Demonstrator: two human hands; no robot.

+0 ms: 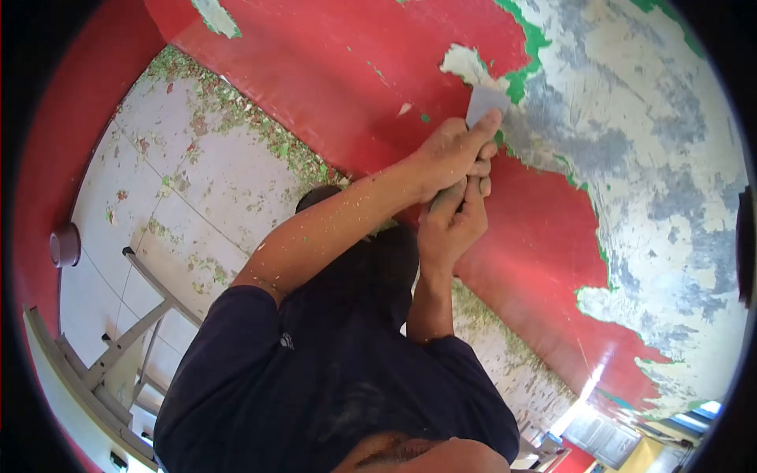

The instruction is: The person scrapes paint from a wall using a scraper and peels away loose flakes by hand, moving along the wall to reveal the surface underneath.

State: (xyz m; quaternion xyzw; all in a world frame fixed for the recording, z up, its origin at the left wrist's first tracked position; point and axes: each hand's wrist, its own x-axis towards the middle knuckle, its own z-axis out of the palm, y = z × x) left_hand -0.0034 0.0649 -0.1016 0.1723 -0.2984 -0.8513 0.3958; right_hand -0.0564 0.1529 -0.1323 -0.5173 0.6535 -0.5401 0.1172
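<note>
A flat grey metal scraper point(487, 104) meets the wall at the ragged edge of the red paint point(339, 71). My left hand point(457, 150) is wrapped around it close to the blade, its thumb pointing up along the tool. Just below, my right hand point(456, 221) is closed at the handle end, touching the left hand. Most of the handle is hidden by fingers. Beside the blade, a pale bare patch point(465, 65) and a strip of green underpaint point(532, 55) show. Small paint flecks cling to my left forearm.
Bare grey-white wall point(631, 150) spreads to the right. Paint chips point(276, 134) litter the tiled floor point(201, 169) along the wall's foot. A metal-framed piece of furniture point(130, 347) stands at lower left, near a small brown round object point(65, 244).
</note>
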